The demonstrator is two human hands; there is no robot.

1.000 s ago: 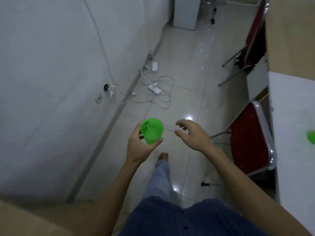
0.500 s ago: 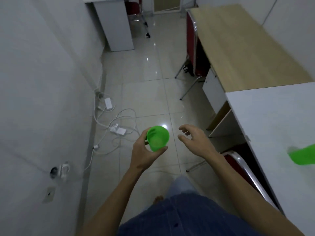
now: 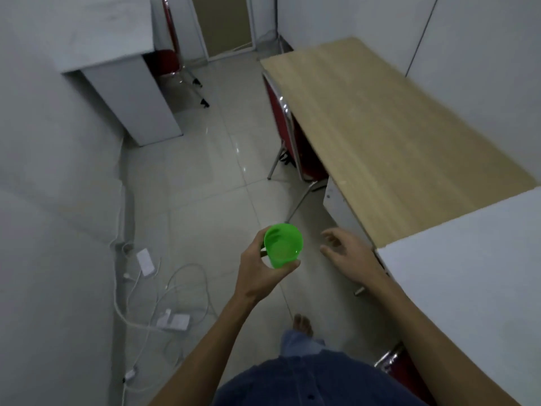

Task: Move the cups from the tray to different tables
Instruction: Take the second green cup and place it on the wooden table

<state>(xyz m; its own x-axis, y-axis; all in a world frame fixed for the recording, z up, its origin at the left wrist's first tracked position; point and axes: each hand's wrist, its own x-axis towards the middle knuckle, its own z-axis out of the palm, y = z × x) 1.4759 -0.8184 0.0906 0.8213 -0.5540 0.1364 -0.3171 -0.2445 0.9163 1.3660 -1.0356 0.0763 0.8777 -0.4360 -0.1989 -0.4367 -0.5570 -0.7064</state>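
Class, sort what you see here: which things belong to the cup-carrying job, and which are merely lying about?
Belongs to the job:
green cup, held in the left hand
right hand, open and empty
wooden table
white table
grey table

Just lying about:
cables and chargers on the floor
red chair tucked under the wooden table

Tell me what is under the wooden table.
Under the wooden table a red chair is pushed in, beside a white drawer unit. The tabletop hides everything deeper underneath.
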